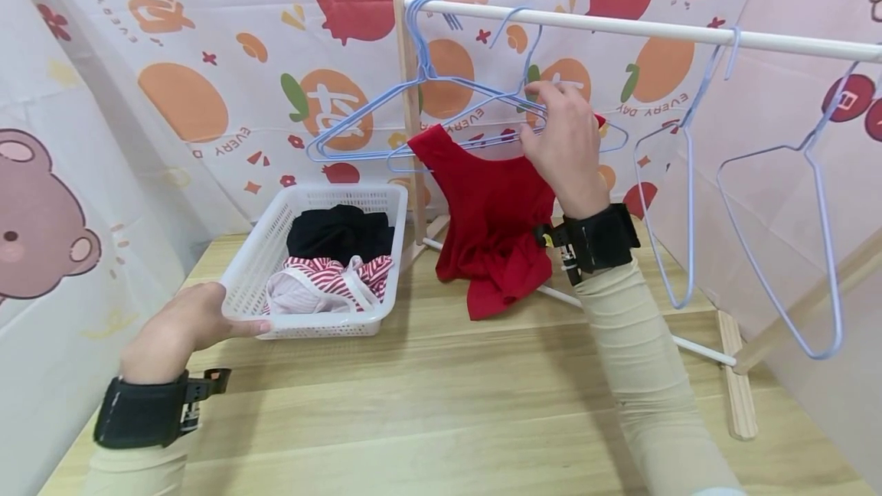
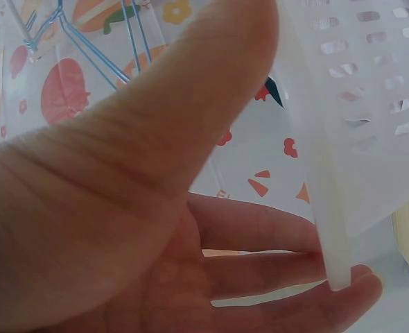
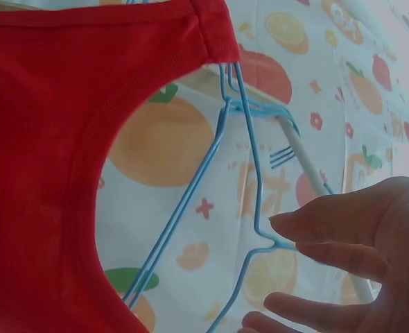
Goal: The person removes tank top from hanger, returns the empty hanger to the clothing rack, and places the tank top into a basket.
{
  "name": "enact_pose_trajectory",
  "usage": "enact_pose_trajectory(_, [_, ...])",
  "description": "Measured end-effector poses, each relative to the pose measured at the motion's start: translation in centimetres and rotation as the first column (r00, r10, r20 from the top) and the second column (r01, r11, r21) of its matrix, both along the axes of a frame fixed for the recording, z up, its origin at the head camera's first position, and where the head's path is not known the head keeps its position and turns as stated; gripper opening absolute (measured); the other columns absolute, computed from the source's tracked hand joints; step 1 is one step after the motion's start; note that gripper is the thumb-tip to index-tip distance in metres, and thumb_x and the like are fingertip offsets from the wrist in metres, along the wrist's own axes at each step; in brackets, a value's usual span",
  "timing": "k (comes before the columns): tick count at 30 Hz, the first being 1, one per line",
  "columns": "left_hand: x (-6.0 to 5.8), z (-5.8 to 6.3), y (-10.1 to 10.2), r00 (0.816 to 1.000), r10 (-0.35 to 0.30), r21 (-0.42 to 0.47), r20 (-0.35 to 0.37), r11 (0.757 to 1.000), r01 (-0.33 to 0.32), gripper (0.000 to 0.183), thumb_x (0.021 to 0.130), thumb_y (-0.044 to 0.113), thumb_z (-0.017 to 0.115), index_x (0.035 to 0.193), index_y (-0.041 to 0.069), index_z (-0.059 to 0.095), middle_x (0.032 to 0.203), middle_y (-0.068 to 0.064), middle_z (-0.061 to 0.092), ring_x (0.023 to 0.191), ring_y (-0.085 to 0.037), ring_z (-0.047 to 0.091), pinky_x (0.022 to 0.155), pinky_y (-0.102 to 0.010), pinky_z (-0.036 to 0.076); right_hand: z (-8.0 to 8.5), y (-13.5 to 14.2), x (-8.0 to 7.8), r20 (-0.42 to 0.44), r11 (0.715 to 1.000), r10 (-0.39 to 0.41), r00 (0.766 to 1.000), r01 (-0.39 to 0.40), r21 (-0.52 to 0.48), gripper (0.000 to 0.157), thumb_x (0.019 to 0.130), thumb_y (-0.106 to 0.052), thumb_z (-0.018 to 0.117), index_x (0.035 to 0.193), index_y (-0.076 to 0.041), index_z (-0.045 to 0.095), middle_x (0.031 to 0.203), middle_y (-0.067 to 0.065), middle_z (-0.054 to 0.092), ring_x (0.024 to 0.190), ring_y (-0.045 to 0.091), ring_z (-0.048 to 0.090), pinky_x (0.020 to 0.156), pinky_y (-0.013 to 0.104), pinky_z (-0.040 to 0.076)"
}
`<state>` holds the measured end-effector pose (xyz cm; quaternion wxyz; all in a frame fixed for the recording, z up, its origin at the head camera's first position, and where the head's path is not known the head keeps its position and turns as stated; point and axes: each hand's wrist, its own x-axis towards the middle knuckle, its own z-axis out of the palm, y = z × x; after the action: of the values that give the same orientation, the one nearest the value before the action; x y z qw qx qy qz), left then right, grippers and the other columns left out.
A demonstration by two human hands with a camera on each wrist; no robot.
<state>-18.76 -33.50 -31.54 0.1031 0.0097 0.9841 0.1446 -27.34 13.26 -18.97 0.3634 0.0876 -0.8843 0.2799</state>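
Observation:
My left hand (image 1: pixel 182 324) grips the near left corner of a white plastic basket (image 1: pixel 237 278), thumb along the front rim and fingers at the outer side. Inside the basket lie a black garment (image 1: pixel 341 232) and a red-and-white striped garment (image 1: pixel 331 282). A red sleeveless top (image 1: pixel 489 197) hangs from a blue wire hanger (image 3: pixel 256 173) whose hook is at the rail. My right hand (image 1: pixel 568 136) is beside that hanger's neck, thumb and index finger parted in the head view. In the right wrist view its fingers overlap the neck.
The white rail (image 1: pixel 620 27) of a wooden-legged rack crosses the back. Several blue hangers (image 1: pixel 372 109) bunch at its left end; two more (image 1: pixel 689 213) hang on the right. The wooden table (image 1: pixel 413 404) stands before a printed curtain (image 1: pixel 262 121).

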Motion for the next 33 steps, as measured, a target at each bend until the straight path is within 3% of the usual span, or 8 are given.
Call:
enact_pose_trajectory(10, [0.2,0.2,0.3,1.0,-0.021,-0.02,-0.023,1.0,0.021,0.067,0.08,0.053,0.084,0.088,-0.006,0.055,0.073,-0.007,0.04,0.069,-0.025,0.047,0.06,-0.034,0.037,1.5,0.3,-1.3,0.033,0.999,0.025,0.999,-0.026,0.027,0.043,0.095,-0.013,0.07,0.137,-0.009,0.067,0.136,0.019,0.064,0.123,0.033,0.057,0.106,0.047,0.05])
enact_pose_trajectory(18, [0.1,0.2,0.3,1.0,-0.015,-0.023,-0.018,1.0,0.014,0.072,0.079,0.055,0.084,0.092,-0.01,0.055,0.075,-0.008,0.042,0.071,-0.027,0.048,0.061,-0.034,0.038,1.9,0.1,-2.0,0.118,0.997,0.029,0.993,-0.037,0.069,0.043,0.097,-0.011,0.068,0.139,-0.012,0.066,0.143,0.018,0.061,0.132,0.033,0.054,0.106,0.048,0.052])
enact_pose_trajectory(24, [0.2,0.1,0.1,1.0,-0.017,-0.011,-0.025,1.0,0.016,0.072,0.079,0.054,0.085,0.093,-0.01,0.055,0.074,-0.008,0.042,0.071,-0.026,0.048,0.061,-0.034,0.038,1.9,-0.3,-2.6,0.133,0.989,0.006,0.991,-0.026,0.148,0.04,0.098,-0.011,0.067,0.138,-0.013,0.066,0.132,0.02,0.067,0.123,0.035,0.058,0.101,0.046,0.055])
enact_pose_trajectory(28, [0.1,0.0,0.1,1.0,-0.014,-0.002,-0.023,1.0,0.014,0.075,0.078,0.054,0.085,0.097,-0.012,0.056,0.075,-0.009,0.045,0.071,-0.027,0.049,0.061,-0.034,0.038,1.8,-0.6,-2.9,0.103,0.983,-0.005,0.995,-0.014,0.185,0.036,0.098,-0.014,0.069,0.134,-0.011,0.069,0.127,0.02,0.07,0.118,0.035,0.061,0.101,0.046,0.054])
enact_pose_trajectory(33, [0.0,-0.2,0.0,1.0,-0.014,0.002,-0.018,1.0,0.014,0.081,0.077,0.056,0.085,0.102,-0.015,0.056,0.077,-0.011,0.047,0.073,-0.028,0.05,0.061,-0.034,0.039,1.5,-0.7,-3.2,0.003,0.974,-0.021,1.0,0.02,0.226,0.028,0.098,-0.015,0.069,0.124,-0.006,0.075,0.117,0.02,0.075,0.112,0.036,0.067,0.097,0.045,0.055])
